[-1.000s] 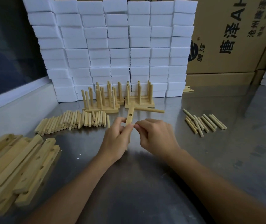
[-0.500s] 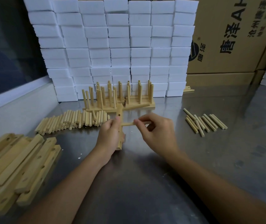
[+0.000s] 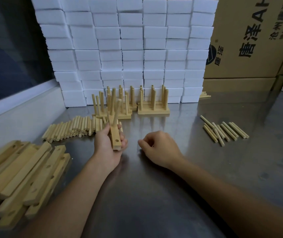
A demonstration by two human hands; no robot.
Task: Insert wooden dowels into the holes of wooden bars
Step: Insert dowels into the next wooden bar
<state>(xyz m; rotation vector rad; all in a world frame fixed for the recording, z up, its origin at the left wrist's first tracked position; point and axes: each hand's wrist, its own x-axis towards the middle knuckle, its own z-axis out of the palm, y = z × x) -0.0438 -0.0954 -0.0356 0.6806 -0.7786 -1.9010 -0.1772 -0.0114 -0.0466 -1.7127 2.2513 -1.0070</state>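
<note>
From my feed I see two bare forearms coming in from the bottom edge, one on each side. No sleeves, cuffs, gloves, watch, bands or rings show on either; both arms are uncovered from the frame edge to the fingers. The left hand (image 3: 109,145) and the right hand (image 3: 161,148) are bare too. Nails look short and unpainted where I can make them out, though the picture is too soft to be sure. I see no markings.
</note>
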